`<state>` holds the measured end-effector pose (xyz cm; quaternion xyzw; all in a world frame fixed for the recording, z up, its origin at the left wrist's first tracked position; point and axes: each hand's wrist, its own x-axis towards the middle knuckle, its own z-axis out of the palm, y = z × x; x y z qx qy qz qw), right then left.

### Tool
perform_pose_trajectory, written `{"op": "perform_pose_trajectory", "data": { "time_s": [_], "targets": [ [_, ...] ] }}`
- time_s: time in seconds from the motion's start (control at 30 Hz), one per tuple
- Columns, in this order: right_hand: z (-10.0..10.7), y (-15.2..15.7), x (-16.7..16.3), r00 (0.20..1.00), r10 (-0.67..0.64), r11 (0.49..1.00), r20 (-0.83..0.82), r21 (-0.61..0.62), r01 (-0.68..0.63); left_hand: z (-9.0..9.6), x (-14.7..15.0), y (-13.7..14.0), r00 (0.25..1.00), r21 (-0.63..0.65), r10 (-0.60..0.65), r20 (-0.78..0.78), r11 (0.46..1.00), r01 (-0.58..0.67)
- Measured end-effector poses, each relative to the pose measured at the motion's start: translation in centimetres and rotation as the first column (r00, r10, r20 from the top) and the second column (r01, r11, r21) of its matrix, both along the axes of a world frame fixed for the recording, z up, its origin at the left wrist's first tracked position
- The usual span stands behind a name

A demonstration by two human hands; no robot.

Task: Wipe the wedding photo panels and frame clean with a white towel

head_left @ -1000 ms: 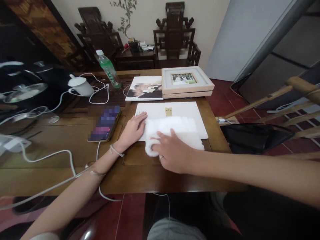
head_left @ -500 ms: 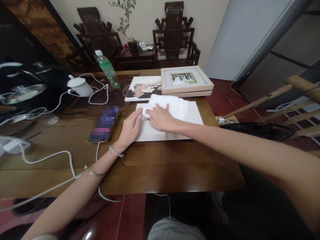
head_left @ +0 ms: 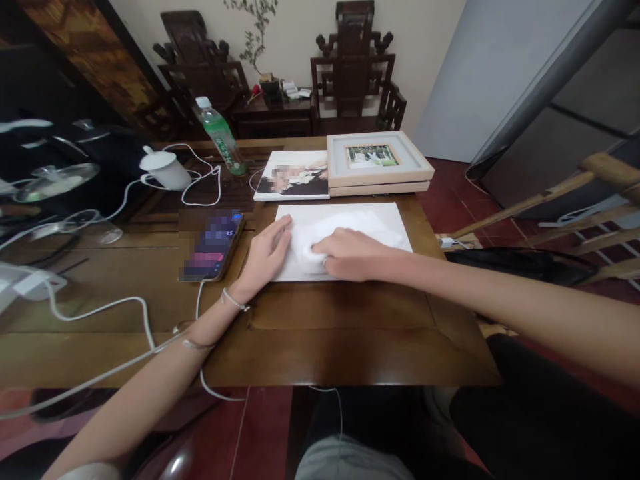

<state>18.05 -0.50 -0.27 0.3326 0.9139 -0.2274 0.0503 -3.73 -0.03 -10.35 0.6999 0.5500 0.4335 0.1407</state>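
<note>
A flat white panel (head_left: pixel 345 208) lies on the wooden table in front of me. My right hand (head_left: pixel 353 252) presses down on a white cloth (head_left: pixel 306 252) on the panel, its fingers curled into the fabric. The rest of the cloth spreads out behind and to the right of that hand. At the panel's left edge rests my left hand (head_left: pixel 266 255), fingers stretched out and holding nothing. Whatever lies beneath the cloth is hidden.
Behind the panel are a photo print (head_left: pixel 295 177) and stacked light-wood picture frames (head_left: pixel 380 180). A phone (head_left: pixel 213 247) with a cable lies left of my left hand. Further left stand a green bottle (head_left: pixel 223 137) and a white lidded cup (head_left: pixel 166 170). White cables (head_left: pixel 115 303) cross the table (head_left: pixel 320 353).
My right hand has drawn the cloth toward me and a little to the right, and its fingers have curled in more. My left hand stays at the panel's left edge.
</note>
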Motion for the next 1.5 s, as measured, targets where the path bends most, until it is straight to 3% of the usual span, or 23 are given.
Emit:
{"op": "perform_pose_trajectory", "data": {
  "time_s": [0.2, 0.33, 0.47, 0.57, 0.7, 0.8, 0.87, 0.93, 1.03, 1.13, 1.27, 1.4, 1.5],
  "targets": [
    [-0.9, 5.1, -0.3, 0.974, -0.223, 0.953, -0.046, 0.199, 0.228, -0.4, -0.1, 0.1, 0.974, -0.103, -0.13, -0.188, 0.988, 0.112],
    [-1.5, 7.1, -3.7, 0.949, -0.302, 0.931, -0.092, 0.187, 0.315, -0.3, 0.0, 0.0, 0.966, -0.113, -0.137, -0.219, 0.987, 0.114],
    [-1.4, 8.2, -6.6, 0.96, -0.253, 0.961, -0.118, 0.086, 0.264, 0.2, 0.1, -0.1, 0.961, -0.104, -0.135, -0.241, 0.988, 0.113],
    [-0.9, 8.6, -6.7, 0.976, -0.153, 0.985, -0.157, 0.054, 0.163, 0.3, 0.0, -0.1, 0.957, -0.089, -0.14, -0.253, 0.989, 0.122],
    [-0.3, 8.7, -2.9, 0.985, -0.086, 0.987, -0.153, 0.123, 0.105, -0.4, -0.2, -0.1, 0.964, -0.019, -0.018, -0.264, 1.0, 0.014],
    [-0.3, 8.6, 2.5, 0.994, -0.082, 0.978, -0.077, 0.185, 0.096, -1.0, -0.3, 0.0, 0.957, -0.009, 0.121, -0.263, 0.992, -0.128],
    [-0.8, 8.1, 6.5, 0.992, -0.126, 0.967, -0.024, 0.222, 0.128, -1.2, -0.4, 0.1, 0.963, -0.056, 0.141, -0.23, 0.986, -0.157],
    [-1.6, 7.2, 10.0, 0.985, -0.171, 0.954, 0.03, 0.254, 0.158, -1.2, -0.6, 0.3, 0.984, -0.119, 0.127, -0.124, 0.983, -0.142],
    [-3.1, 5.2, 13.1, 0.988, -0.153, 0.952, 0.03, 0.274, 0.139, -0.7, -0.8, 0.6, 0.972, -0.245, 0.15, 0.18, 0.964, -0.104],
    [-3.9, 3.7, 13.7, 0.99, -0.143, 0.952, 0.018, 0.277, 0.133, -0.1, -0.7, 0.7, 0.84, -0.326, 0.208, 0.501, 0.945, -0.039],
    [-3.9, 3.0, 13.2, 0.987, -0.161, 0.951, -0.007, 0.266, 0.157, 1.3, -0.1, 0.6, 0.578, -0.329, 0.273, 0.769, 0.944, -0.008],
    [-3.7, 1.7, 12.0, 0.967, -0.236, 0.925, -0.096, 0.283, 0.254, 2.7, 0.0, 0.5, 0.274, -0.41, 0.379, 0.884, 0.91, 0.066],
    [-4.2, -0.9, 9.7, 0.978, -0.087, 0.923, -0.19, 0.355, 0.151, 3.3, 0.0, 0.4, 0.155, -0.44, 0.421, 0.894, 0.89, 0.118]
  ]
}}
